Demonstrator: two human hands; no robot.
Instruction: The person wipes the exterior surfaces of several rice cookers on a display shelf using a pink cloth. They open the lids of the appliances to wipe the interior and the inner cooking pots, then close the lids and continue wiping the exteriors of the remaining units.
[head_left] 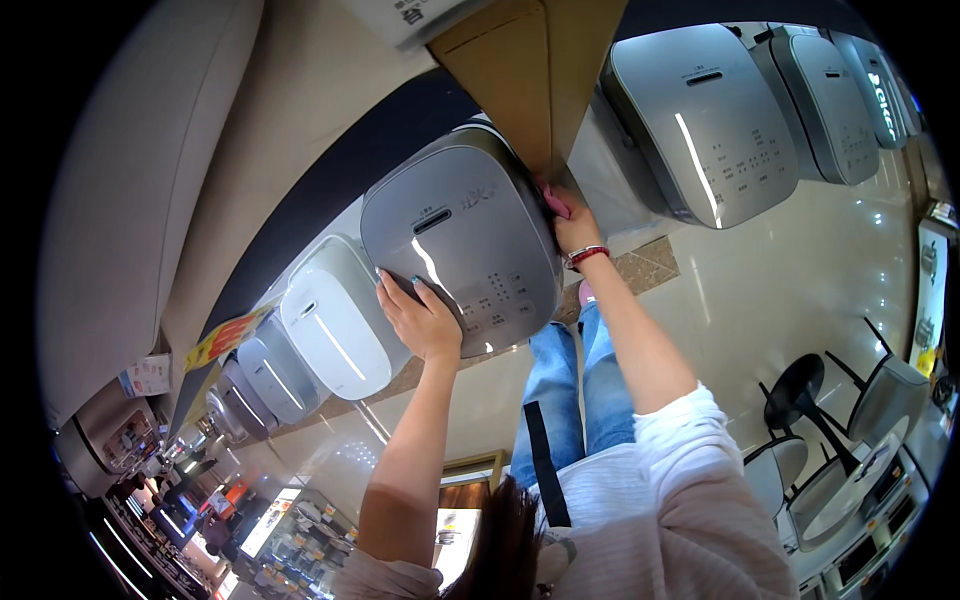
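Observation:
A grey rice cooker (450, 250) with a glossy rounded lid, a dark slot and a touch panel stands in front of me. My left hand (425, 318) lies on the lid's near left edge, fingers stretched out and touching it. On the cooker's right side, my right hand (577, 228) is closed around a pink cloth (556, 201) at the narrow gap by the casing. Part of that cloth is hidden by the fingers. A red bracelet (587, 256) sits on the right wrist.
A white rice cooker (335, 318) stands close on the left, with several more beyond it. Another grey cooker (705, 125) is to the right. A brown panel (535, 85) rises behind the gap. Chairs (885, 400) and a round table (850, 485) are at lower right.

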